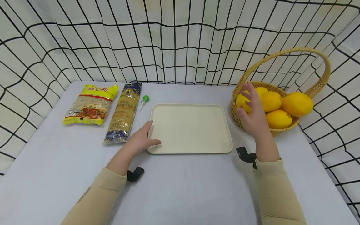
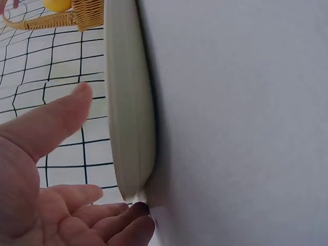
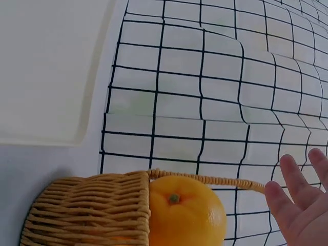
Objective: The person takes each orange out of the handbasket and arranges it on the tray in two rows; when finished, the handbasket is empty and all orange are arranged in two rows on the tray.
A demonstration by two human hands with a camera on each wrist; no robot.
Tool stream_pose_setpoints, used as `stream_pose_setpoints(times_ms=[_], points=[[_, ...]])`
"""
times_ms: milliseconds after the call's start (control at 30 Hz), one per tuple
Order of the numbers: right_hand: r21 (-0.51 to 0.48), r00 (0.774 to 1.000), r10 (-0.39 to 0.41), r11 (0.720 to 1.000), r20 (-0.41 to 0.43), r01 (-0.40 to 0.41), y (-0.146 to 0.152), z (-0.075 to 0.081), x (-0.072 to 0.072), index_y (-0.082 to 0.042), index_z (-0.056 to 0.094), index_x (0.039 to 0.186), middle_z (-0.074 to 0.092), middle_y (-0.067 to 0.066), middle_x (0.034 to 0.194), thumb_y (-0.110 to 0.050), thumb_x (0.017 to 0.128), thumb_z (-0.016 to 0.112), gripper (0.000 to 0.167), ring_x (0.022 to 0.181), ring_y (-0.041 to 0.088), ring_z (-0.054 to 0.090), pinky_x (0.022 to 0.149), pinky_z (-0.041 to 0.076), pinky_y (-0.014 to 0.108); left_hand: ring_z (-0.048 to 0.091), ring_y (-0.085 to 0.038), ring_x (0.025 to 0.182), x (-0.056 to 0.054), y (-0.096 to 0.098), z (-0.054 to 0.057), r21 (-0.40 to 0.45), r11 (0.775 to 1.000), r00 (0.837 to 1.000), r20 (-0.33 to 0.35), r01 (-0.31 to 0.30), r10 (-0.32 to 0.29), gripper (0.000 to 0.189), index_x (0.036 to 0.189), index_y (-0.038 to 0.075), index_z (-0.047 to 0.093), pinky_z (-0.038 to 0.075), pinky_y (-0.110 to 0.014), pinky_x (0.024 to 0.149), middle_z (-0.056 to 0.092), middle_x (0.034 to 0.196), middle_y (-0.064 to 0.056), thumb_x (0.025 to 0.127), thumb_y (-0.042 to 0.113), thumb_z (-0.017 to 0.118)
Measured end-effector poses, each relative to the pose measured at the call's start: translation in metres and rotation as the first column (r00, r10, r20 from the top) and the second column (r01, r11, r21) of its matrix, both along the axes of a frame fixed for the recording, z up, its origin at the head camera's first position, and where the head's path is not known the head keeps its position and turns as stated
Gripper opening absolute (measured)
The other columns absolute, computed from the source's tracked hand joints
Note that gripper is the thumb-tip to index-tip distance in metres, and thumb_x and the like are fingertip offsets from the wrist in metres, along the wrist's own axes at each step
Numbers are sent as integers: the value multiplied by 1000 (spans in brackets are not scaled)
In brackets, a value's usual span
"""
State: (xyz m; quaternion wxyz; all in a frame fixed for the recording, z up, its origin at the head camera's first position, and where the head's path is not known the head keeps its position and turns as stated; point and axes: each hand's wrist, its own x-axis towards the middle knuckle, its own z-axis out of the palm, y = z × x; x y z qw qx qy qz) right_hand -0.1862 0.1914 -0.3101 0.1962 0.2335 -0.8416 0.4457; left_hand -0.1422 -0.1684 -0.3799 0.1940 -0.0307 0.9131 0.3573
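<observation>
A cream rectangular tray [image 1: 191, 128] lies on the white table. At its left edge is my left hand [image 1: 140, 139], thumb and fingers spread, nothing gripped; in the left wrist view the fingertips come close to the tray's corner [image 2: 130, 174]. My right hand [image 1: 254, 114] is raised in front of a wicker basket [image 1: 234, 114], its fingers apart and holding nothing. Several yellow-orange fruits [image 1: 297, 104] fill the basket, partly hidden by this hand. The right wrist view shows one round orange fruit [image 3: 187, 207] with a green stem end, beside the right fingers [image 3: 297, 177].
Left of the tray lie a yellow-trimmed food bag [image 1: 90, 104], a long pack of spaghetti [image 1: 123, 112] and a green lollipop [image 1: 145, 98]. The basket's tall handle [image 1: 326, 68] arches up at the right. A white wall with a black grid pattern [image 1: 174, 40] borders the table.
</observation>
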Motion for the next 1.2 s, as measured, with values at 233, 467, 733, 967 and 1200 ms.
stream_pose_setpoints(times_ms=[233,467,733,967,1200], points=[[-149,995,-83,985,57,90,20,-1,1,-26,18,145,30,2,147,-58,81,52,80,131,26,35,107,27,52,12,-39,137,1,-9,-6,0,998,998,11,69,-69,97,145,1,2,16,-52,111,8,151,-22,80,32,66],[-197,991,-117,972,63,127,26,-3,-2,-25,19,145,31,-1,146,-56,82,52,77,132,21,33,109,27,45,8,-38,138,5,-14,-10,25,993,993,27,117,-117,98,145,2,0,13,-52,111,5,151,-21,79,28,68],[-58,984,-165,984,67,169,23,-6,-23,-21,24,144,22,0,149,-52,82,57,78,136,23,21,110,20,51,5,-38,139,13,-16,-13,15,988,988,19,155,-156,102,145,-1,1,11,-53,111,2,152,-21,76,27,71],[142,956,-281,953,87,267,28,-15,-35,-24,21,145,17,3,152,-44,81,60,77,139,25,11,110,12,57,6,-39,138,14,-17,-14,9,984,984,10,180,-180,106,145,-1,0,12,-53,111,1,151,-22,75,33,72],[268,920,-360,912,158,311,34,-20,-38,-24,21,145,11,5,152,-48,80,59,78,139,31,6,106,17,62,8,-40,138,8,-19,-8,-10,977,977,-27,212,-212,108,144,-3,2,13,-54,110,3,151,-24,72,34,73]])
